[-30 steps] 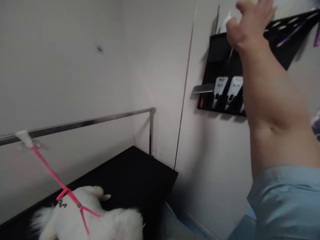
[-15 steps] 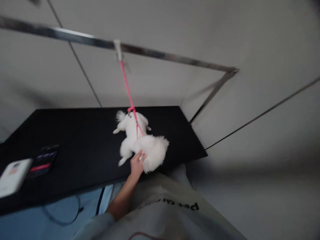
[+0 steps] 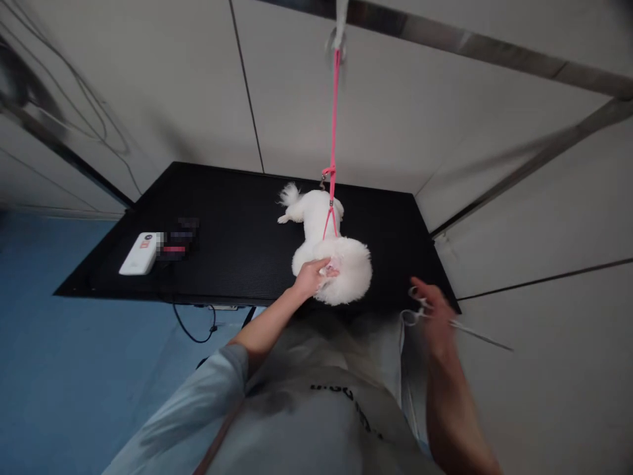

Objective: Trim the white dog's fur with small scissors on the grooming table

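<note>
Toward three o'clock on the black surface [image 3: 237, 270]: one white dog [image 3: 315, 245], head nearest you. Pink strap [image 3: 335, 112]: running toward twelve o'clock to the metal rail [image 3: 445, 36], apparently restraining the animal. Your left hand [image 3: 311, 278]: touching the head at nine o'clock, probably steadying it; whether those fingers are pinching cannot be told. Your right hand [image 3: 439, 318], at the dog's four o'clock: gripping silver scissors [image 3: 479, 333], blades pointing away, presumably sparing the dog. Coat: lying short along the body, fluffing round at the head, wisping at the tail; pink is showing beside your left fingers.
</note>
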`<state>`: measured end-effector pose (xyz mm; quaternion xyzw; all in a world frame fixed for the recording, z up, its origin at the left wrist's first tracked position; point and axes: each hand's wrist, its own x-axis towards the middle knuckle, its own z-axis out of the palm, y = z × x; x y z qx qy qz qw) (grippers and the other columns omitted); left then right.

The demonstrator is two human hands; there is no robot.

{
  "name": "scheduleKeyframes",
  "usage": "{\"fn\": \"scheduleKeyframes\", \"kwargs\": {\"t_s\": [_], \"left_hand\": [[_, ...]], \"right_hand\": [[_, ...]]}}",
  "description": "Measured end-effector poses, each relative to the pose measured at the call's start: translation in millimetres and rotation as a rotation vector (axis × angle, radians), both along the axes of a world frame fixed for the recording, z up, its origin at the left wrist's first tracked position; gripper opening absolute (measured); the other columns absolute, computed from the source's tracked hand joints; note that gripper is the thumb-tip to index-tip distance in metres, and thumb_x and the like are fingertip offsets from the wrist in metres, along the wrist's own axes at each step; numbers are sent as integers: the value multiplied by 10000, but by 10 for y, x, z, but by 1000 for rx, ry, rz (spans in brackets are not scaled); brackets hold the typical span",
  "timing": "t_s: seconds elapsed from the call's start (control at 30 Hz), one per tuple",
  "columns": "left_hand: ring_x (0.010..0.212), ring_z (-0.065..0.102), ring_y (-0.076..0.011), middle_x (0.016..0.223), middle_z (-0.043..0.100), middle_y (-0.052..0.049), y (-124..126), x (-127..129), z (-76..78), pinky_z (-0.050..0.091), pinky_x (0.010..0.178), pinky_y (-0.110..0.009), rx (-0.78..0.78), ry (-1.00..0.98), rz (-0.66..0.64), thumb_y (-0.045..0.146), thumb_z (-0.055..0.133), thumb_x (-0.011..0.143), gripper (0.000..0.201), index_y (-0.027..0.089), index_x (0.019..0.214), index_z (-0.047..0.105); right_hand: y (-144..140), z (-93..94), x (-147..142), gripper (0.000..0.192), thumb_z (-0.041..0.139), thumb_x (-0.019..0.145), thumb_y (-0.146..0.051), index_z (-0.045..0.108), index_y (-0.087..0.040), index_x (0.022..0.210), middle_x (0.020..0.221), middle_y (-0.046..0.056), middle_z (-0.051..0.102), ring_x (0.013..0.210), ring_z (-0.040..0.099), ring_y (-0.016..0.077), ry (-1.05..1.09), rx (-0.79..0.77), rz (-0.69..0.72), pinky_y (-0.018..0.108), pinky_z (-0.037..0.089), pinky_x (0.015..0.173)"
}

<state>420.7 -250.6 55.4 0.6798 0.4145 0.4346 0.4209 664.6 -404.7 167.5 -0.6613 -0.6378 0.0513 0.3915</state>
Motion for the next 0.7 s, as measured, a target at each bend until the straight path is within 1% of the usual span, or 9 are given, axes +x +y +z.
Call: {"fn": "scheduleKeyframes", "kwargs": {"t_s": [0.1,0.17,0.23,0.3,0.4,0.5,0.57,0.63,0.7], "left_hand": [[606,574,-165,707,652,-53,-9,39,75,486,639,-300,69,63,-51,517,685,697,446,135,924,715],[635,591,-172,753,671,-65,-29,94,92,493,656,-303,113,104,-49,494,662,732,440,129,976,701],[699,619,-190,812,689,-74,-55,143,61,507,699,-318,133,135,-47,449,651,754,407,141,1017,687],[756,633,-199,876,696,-75,-87,150,-14,518,739,-329,121,146,-43,413,651,759,394,158,1059,668],[852,636,-205,1024,672,-96,-142,16,-120,526,796,-338,70,122,-20,395,686,732,492,159,1158,611],[1026,587,-230,1105,616,-108,-177,-238,-74,489,914,-369,57,137,53,373,709,710,540,160,1190,584],[1087,546,-217,1115,582,-99,-182,-340,28,452,969,-375,79,120,185,335,627,787,376,173,1126,618],[1089,531,-192,1114,564,-86,-188,-304,91,432,985,-364,118,84,239,289,500,872,246,190,1030,660],[1112,505,-200,1136,549,-85,-217,-149,31,407,1004,-383,156,101,185,278,450,898,261,201,994,680]], "right_hand": [[120,-56,-483,368,364,914,-240,575,-245,1216,931,58,548,808,575,167,-1,-25,158,317,488,691],[349,-3,-741,369,399,889,-183,571,-227,1212,996,77,559,873,574,171,-63,-17,331,314,483,734],[667,15,-895,373,423,854,-135,592,-206,1178,1057,98,583,953,568,195,-203,-49,435,339,465,795],[991,-80,-933,336,498,804,-139,629,-179,1112,1096,118,603,991,562,236,-371,-153,412,389,434,847],[1279,-433,-841,308,544,790,-192,646,-158,1079,1090,125,617,993,566,252,-412,-254,332,409,420,870],[1252,-842,-742,358,530,829,-312,626,-149,1133,1090,135,603,985,566,246,-291,-182,298,392,444,858],[1159,-1048,-736,468,568,801,-434,616,-128,1152,1102,158,582,998,558,268,-219,-113,264,411,453,868],[1082,-1187,-772,580,611,748,-518,604,-120,1169,1115,169,563,1027,546,287,-144,-77,241,431,454,890],[1034,-1281,-823,624,630,723,-537,587,-126,1190,1131,170,551,1054,540,290,-54,-67,224,434,455,911]]}}
